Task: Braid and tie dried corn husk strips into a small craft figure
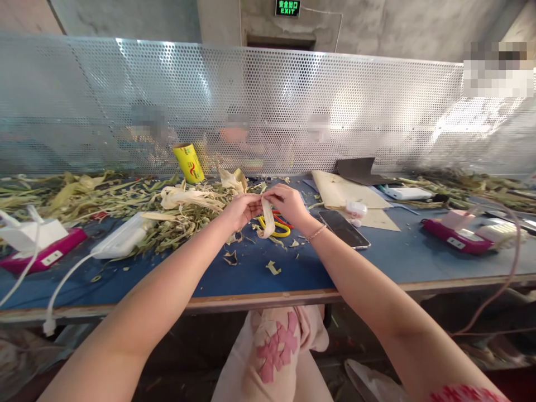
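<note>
Head camera: a blue worktop (310, 273) with a worn edge stands before a perforated metal screen (167, 78) and concrete wall (377, 33), beneath one green exit sign (287, 8). One pale, dry, curling strip (268, 218) hangs by a yellow loop (285, 228), its top pinched in the closed grips of left hand (243, 210) and right hand (290, 203). One yellow tube (189, 163), two magenta power strips (50, 255) (455, 238).

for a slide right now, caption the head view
Both hands pinch a pale dried husk strip above a blue table
</note>
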